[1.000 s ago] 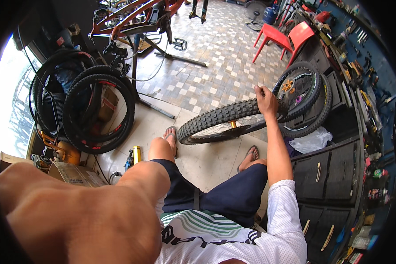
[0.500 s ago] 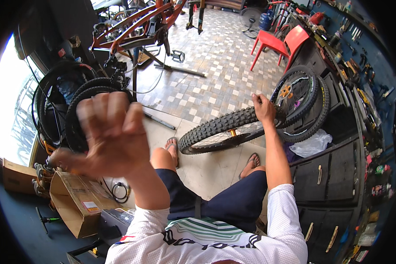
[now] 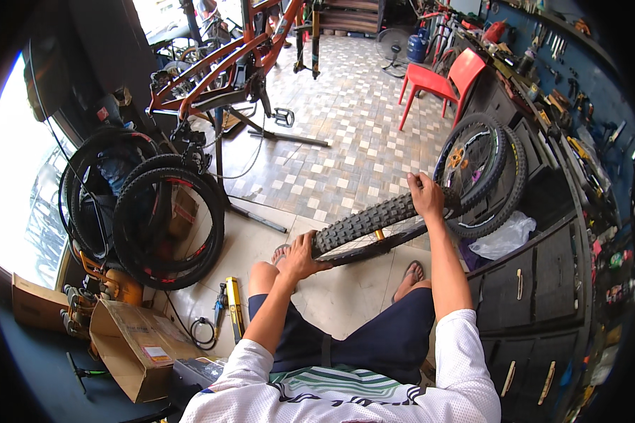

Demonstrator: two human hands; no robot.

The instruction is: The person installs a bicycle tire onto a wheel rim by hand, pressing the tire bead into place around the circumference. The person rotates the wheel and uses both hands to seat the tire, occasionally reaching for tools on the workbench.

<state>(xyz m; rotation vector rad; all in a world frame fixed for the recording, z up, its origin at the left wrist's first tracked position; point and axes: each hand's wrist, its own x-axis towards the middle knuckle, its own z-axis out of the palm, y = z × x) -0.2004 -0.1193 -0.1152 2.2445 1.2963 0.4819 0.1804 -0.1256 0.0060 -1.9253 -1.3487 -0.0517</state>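
Our left hand [image 3: 302,259], raised off the wheel [image 3: 367,222] half a second ago, now wraps its fingers round the left end of the knobby black rubber tyre; our right hand [image 3: 427,197] grips the right end, as before. The round, spoked wheel tilts between our knees above the floor's [image 3: 331,296] smooth pale tiles, near the patterned section's edge, its long axis slanting up from left to right, gold hub [image 3: 379,234] midway.

Tiled floor [image 3: 346,141]: red chair [image 3: 430,79], fan [image 3: 394,51], yellow-black bar [image 3: 234,307].
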